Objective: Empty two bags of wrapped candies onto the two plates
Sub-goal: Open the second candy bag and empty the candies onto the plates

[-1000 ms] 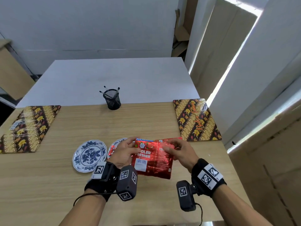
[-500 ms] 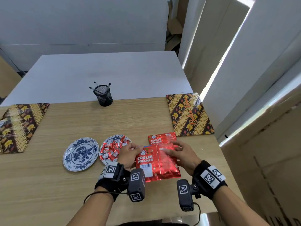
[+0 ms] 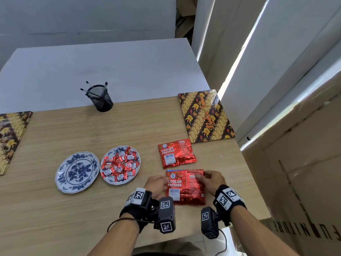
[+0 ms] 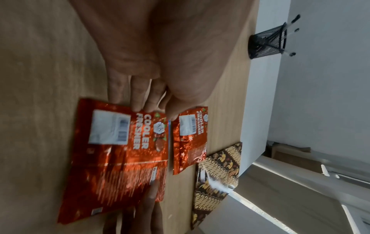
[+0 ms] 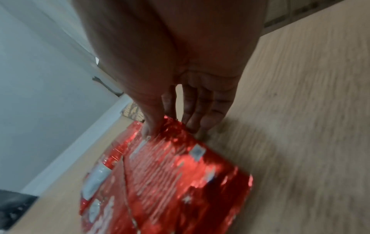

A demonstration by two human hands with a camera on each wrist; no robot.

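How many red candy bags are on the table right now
2. One candy bag lies near the table's front edge, with the left hand and right hand on its sides. The other bag lies flat just beyond it, untouched.

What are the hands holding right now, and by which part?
The near candy bag on the table: left hand at its left edge, right hand pinching its top right corner.

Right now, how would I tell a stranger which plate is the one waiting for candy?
Start at the wooden table and find the two blue-and-white plates side by side near its front. The plate still bare is the left one, farther from the red bags. Its neighbour is heaped with red wrapped candies; this one shows its whole flower pattern.
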